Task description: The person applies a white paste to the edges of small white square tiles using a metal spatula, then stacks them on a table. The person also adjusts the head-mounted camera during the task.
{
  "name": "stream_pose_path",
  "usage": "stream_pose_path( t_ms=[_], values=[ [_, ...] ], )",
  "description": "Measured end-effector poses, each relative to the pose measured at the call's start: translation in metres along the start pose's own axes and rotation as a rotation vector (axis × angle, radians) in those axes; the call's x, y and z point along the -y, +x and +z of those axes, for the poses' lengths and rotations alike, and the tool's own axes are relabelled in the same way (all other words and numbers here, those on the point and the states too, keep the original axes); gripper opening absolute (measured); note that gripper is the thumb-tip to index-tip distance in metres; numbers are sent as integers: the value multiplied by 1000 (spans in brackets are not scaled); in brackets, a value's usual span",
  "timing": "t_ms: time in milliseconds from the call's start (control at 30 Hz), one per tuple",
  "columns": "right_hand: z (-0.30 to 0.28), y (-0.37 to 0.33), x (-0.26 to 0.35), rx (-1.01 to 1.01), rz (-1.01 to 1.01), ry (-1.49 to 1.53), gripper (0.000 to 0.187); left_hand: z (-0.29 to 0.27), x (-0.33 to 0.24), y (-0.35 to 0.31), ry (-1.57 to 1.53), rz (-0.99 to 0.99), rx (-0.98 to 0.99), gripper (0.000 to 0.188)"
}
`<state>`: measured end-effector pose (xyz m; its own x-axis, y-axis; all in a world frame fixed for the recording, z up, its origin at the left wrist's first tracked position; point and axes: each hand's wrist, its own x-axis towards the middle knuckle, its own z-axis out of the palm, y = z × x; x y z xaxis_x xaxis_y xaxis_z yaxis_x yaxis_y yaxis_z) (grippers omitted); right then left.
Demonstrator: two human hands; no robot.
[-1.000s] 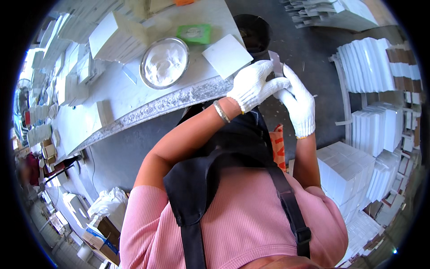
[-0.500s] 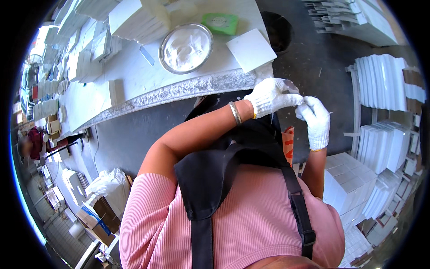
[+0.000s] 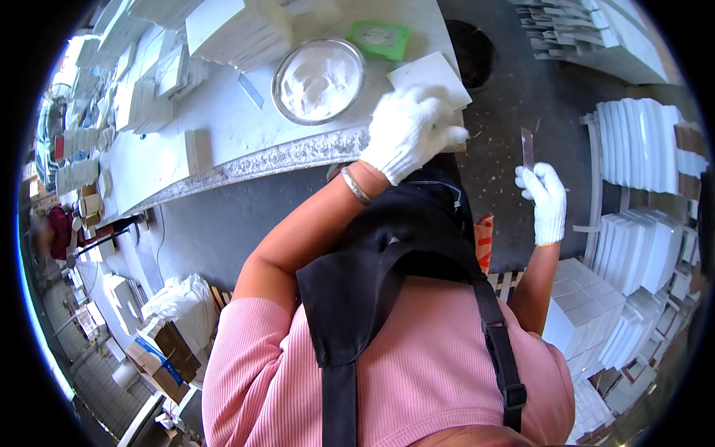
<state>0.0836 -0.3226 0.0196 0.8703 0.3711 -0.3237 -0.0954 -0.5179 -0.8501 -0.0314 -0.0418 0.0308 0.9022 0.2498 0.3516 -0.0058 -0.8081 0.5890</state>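
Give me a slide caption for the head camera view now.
Gloved right hand holding a thin flat strip, gloved left hand near a white square panel on the table.

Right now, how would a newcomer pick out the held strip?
From the table, go right to the dark floor. Over it, the white-gloved right hand holds the brownish strip, plainly darker than the bluish strip lying on the table.

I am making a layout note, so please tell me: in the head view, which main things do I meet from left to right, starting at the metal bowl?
Metal bowl → left gloved hand → orange item → right gloved hand, holding a thin flat strip → stack of white slabs.
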Motion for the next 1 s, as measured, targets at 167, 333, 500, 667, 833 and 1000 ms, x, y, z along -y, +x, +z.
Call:
stream_pose_path(
  t_ms=[167, 333, 500, 667, 833, 1000],
  values=[
    [28, 34, 54, 70, -175, -24, 21, 11, 25, 3, 302, -123, 72, 88],
    [73, 64, 126, 227, -449, -114, 23, 22, 30, 7, 321, -155, 20, 88],
    [137, 93, 159, 336, -890, -269, 28, 31, 44, 0, 329, -94, -123, 92],
    [201, 92, 187, 460, -981, -682, 29, 35, 45, -11, 120, -193, 134, 100],
    [203, 97, 184, 512, -1036, -645, 36, 16, 27, -22, 56, -215, -22, 97],
    [96, 87, 165, 231, -505, -242, 50, -2, 18, -26, -86, -70, -169, 103]
  ],
)
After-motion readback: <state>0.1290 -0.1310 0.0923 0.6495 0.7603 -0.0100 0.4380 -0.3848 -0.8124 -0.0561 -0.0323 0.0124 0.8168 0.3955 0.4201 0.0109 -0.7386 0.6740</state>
